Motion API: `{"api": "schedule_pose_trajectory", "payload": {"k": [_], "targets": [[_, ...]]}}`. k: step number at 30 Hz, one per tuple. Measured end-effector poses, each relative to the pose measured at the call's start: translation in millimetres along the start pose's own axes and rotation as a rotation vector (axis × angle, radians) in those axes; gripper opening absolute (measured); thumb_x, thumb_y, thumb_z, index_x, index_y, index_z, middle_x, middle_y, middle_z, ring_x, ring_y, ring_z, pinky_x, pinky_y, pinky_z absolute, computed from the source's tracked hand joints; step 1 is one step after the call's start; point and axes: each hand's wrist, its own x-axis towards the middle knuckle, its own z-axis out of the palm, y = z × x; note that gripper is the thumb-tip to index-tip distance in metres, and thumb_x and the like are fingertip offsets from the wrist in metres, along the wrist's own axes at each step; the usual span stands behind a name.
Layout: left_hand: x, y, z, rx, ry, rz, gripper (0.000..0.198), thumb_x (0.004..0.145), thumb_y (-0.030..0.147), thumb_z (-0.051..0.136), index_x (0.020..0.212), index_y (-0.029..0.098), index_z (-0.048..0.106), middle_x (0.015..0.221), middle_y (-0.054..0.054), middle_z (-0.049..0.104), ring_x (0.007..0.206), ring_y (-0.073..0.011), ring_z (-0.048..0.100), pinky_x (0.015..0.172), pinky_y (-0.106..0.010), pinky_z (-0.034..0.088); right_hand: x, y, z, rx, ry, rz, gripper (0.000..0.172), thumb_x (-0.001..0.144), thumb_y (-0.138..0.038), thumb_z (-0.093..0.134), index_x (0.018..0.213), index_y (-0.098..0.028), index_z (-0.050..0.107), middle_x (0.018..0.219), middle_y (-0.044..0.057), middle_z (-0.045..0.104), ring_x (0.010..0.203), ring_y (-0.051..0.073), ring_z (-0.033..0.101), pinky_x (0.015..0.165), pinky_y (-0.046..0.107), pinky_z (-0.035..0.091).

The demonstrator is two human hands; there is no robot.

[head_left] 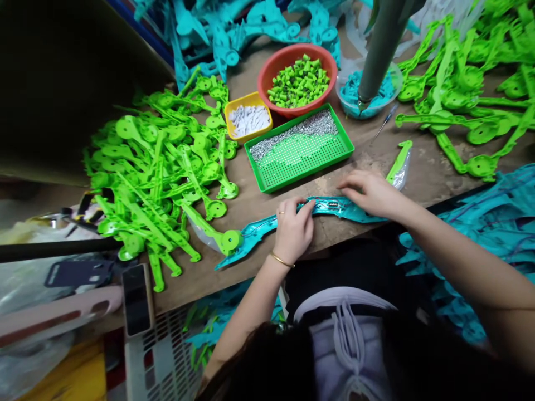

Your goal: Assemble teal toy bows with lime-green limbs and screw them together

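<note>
Teal moulded plastic strip (pixel 254 233) lay along desk (pixel 363 153) edge; left hand (pixel 292 229) curled, gripping its middle, right hand (pixel 368 192) flat, fingers loosely spread (likely steadying it).

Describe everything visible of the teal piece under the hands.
The teal piece is a long, curved, glossy plastic shell, pointed at its left end, lying flat along the near edge of the table. The left hand rests on its middle, the right hand further right; a small dark insert shows between them.
</note>
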Motion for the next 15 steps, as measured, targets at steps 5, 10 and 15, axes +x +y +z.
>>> {"api": "schedule_pose_trajectory", "payload": {"k": [5, 10, 15], "targets": [[9.8, 2.3, 4.0, 0.021, -0.001, 0.019, 0.03, 0.091, 0.037, 0.054, 0.116, 0.022, 0.066, 0.118, -0.012, 0.056, 0.111, -0.0272, 0.048, 0.096, -0.043, 0.04, -12.5, -3.2, 10.9, -0.119, -0.078, -0.088, 0.028, 0.093, -0.034, 0.05, 0.111, -0.021, 0.067, 0.113, 0.008, 0.067, 0.113, 0.026, 0.057, 0.104, 0.047, 0.03], [12.4, 1.9, 8.3, 0.049, -0.005, 0.029, 0.028, 0.09, 0.041, 0.056, 0.105, 0.022, 0.07, 0.117, -0.013, 0.056, 0.112, -0.0277, 0.048, 0.097, -0.044, 0.038, -15.0, -4.6, 19.9, -0.224, -0.036, -0.158, 0.029, 0.093, -0.036, 0.053, 0.113, -0.022, 0.067, 0.113, 0.007, 0.067, 0.113, 0.026, 0.055, 0.107, 0.049, 0.025], [10.3, 3.5, 10.7, 0.125, 0.001, -0.029, 0.032, 0.088, 0.047, 0.057, 0.106, 0.023, 0.069, 0.114, -0.012, 0.058, 0.109, -0.0294, 0.047, 0.094, -0.045, 0.036, -17.8, -1.3, 20.0, -0.302, 0.011, -0.245, 0.029, 0.093, -0.037, 0.053, 0.112, -0.021, 0.067, 0.112, 0.006, 0.067, 0.109, 0.025, 0.056, 0.109, 0.047, 0.024]]}}
